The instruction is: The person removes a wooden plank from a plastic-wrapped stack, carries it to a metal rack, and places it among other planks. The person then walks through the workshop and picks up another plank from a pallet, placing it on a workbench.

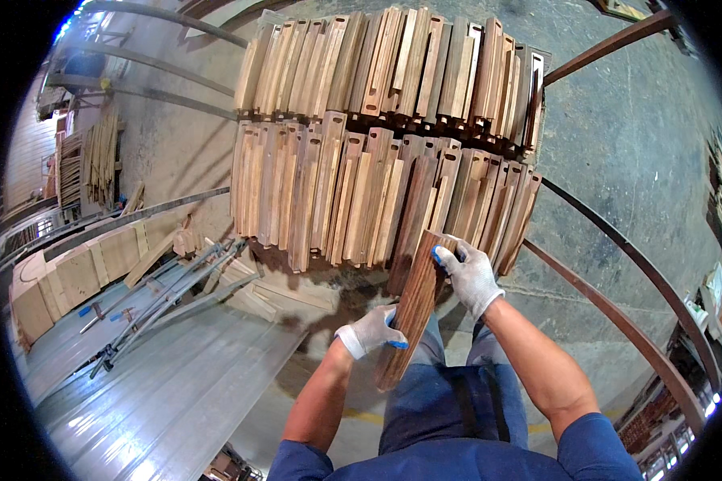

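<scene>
A brown wooden slat (414, 314) with visible grain slants across in front of my body. My left hand (371, 331), in a white glove with blue fingertips, grips its lower left edge. Gloved the same way, my right hand (468, 275) is closed on the slat's upper end from the right side. Just beyond the slat stands the near row of wooden pieces (329, 196), packed side by side, many with an oval slot near the top. Behind it lies a far row of similar pieces (377, 64).
A shiny grey metal sheet surface (184, 385) lies at the lower left, with metal bar clamps (164, 309) on it. Cardboard-coloured boxes (80, 272) line its far side. Long brown metal bars (618, 321) stretch out on the right. Concrete floor (610, 136) surrounds the stack.
</scene>
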Available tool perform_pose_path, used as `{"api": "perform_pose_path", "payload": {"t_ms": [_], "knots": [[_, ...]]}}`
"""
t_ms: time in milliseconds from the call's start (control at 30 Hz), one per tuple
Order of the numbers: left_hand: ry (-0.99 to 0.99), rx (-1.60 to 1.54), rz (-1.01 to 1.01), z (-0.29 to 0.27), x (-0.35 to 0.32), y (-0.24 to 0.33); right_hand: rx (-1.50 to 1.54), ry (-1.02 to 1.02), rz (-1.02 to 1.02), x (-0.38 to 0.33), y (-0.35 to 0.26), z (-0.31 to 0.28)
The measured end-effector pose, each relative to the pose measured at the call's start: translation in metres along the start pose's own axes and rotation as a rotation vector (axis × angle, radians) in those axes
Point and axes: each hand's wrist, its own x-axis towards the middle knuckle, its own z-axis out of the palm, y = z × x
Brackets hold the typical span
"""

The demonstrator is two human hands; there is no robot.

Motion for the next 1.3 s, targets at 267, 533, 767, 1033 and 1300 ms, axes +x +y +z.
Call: {"api": "perform_pose_path", "payload": {"t_ms": [267,533,767,1033,1300], "knots": [[0.026,0.107,0.019,-0.003,0.003,-0.007,0.074,0.147,0.036,0.01,-0.01,0.002],[0.229,0.198,0.035,-0.024,0.028,0.009,0.496,0.165,0.026,0.063,0.074,-0.003],[0.41,0.376,-0.15,-0.06,0.056,0.041,0.522,0.068,0.293,0.002,0.052,-0.029],[0.747,0.584,-0.235,-0.087,0.096,0.064,0.422,-0.004,0.505,-0.047,0.145,-0.033],[1.146,0.734,-0.053,-0.12,0.079,0.084,0.352,-0.045,0.57,-0.066,0.135,-0.015]]}}
